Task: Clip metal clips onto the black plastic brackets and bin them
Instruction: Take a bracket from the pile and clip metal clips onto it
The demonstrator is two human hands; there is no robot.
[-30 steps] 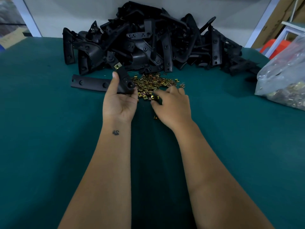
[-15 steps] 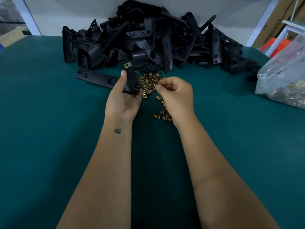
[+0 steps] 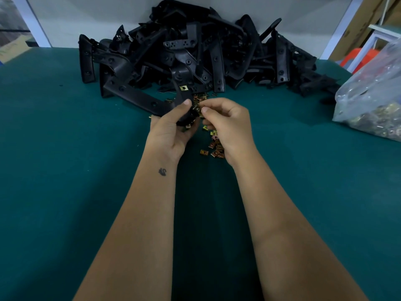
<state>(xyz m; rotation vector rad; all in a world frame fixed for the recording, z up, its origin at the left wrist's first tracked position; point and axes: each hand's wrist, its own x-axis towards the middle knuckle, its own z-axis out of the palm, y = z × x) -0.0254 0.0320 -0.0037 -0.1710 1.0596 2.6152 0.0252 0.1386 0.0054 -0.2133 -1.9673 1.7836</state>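
Note:
My left hand [image 3: 171, 131] grips a long black plastic bracket [image 3: 138, 97] at its bent end, thumb on top. One brass clip [image 3: 183, 88] sits on the bracket's upright tip. My right hand [image 3: 227, 124] pinches a small metal clip [image 3: 198, 109] between thumb and forefinger, right against the bracket beside my left thumb. Loose brass clips [image 3: 213, 146] lie scattered on the green table under my right hand, with more behind the hands. A big heap of black brackets [image 3: 195, 51] fills the back of the table.
A clear plastic bag [image 3: 373, 101] full of metal clips rests at the right edge. The table is covered in green cloth [image 3: 65, 170]. A white wall stands behind the heap; an orange object [image 3: 355, 57] and white frame show at the far right.
My right hand left the clip pile with a clip and came up to the bracket. My left hand raised and turned the bracket, its long arm now pointing back left.

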